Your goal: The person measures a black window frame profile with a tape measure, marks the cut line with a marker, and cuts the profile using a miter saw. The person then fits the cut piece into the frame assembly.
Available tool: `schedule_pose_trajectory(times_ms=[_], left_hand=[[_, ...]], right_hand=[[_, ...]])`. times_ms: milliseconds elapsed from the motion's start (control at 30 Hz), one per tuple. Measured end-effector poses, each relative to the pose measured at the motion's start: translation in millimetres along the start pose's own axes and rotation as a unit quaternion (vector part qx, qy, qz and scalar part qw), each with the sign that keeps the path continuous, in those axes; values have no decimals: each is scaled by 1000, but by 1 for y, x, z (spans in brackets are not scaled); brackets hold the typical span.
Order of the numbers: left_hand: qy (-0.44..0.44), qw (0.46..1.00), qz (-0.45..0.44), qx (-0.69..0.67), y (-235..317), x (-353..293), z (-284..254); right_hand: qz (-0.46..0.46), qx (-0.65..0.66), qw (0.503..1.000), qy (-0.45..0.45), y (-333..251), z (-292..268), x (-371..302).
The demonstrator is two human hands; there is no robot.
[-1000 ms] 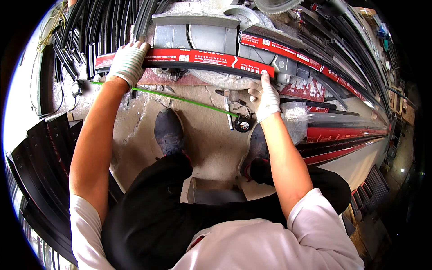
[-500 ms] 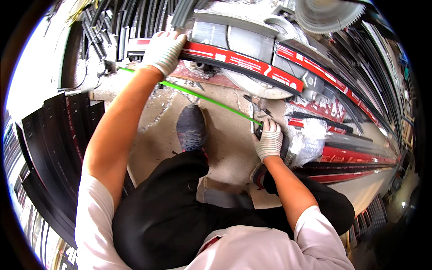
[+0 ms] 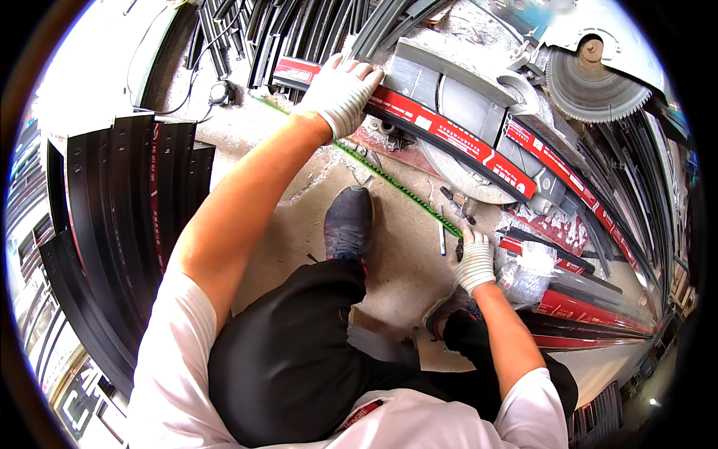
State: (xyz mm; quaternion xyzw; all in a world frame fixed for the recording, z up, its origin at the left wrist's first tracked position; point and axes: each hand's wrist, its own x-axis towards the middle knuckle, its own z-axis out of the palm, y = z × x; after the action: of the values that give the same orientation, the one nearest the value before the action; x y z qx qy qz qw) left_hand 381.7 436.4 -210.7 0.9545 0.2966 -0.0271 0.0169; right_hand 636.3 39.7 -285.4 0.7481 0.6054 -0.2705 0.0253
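My left hand (image 3: 342,97), in a striped work glove, is wrapped over a dark profile strip (image 3: 456,144) with red printed film. That strip lies across the bed of a mitre saw (image 3: 467,105). My gloved right hand (image 3: 476,263) is closed on a tape measure, whose case is mostly hidden by the fingers. From it the green tape blade (image 3: 396,185) runs up and left, passing below my left wrist to beyond the strip's left part. Beside my right hand, a thin pen-like stick (image 3: 442,233) is seen near the tape.
The round saw blade (image 3: 596,86) is raised at the upper right. A second red-labelled strip (image 3: 557,157) rests right of the bed. Dark profiles (image 3: 120,194) stand at left, and more lie at the back. Clear plastic wrap (image 3: 529,273) covers bundles at right. My shoe (image 3: 349,221) is on the floor.
The whole view has shifted, so things appear further right and more of the saw shows. Both hands keep their holds, and the tape blade now shows its markings.
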Motion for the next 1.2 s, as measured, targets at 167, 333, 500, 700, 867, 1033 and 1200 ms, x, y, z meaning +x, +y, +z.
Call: schedule_pose_trajectory(times_ms=[167, 333, 500, 700, 867, 1033, 1200], left_hand=[[1, 998, 29, -48, 6, -7, -25], [0, 995, 44, -92, 11, -8, -38], [28, 988, 28, -151, 19, -9, -53], [16, 987, 67, -144, 28, -7, -62], [-42, 995, 52, -73, 22, -7, -59], [-30, 999, 21, -32, 12, -8, -42], [-25, 1000, 9, -15, -3, -11, -28]], right_hand=[[-67, 6, 998, 9, 7, -49, 13], [-108, 41, 993, -5, 22, -86, 21], [-114, 74, 990, 42, 48, -124, 22], [-54, 111, 992, 10, 88, -177, 28], [-33, 103, 994, 1, 118, -194, 33], [-38, 66, 997, -3, 124, -204, 41], [-17, 93, 995, -31, 130, -208, 52]])
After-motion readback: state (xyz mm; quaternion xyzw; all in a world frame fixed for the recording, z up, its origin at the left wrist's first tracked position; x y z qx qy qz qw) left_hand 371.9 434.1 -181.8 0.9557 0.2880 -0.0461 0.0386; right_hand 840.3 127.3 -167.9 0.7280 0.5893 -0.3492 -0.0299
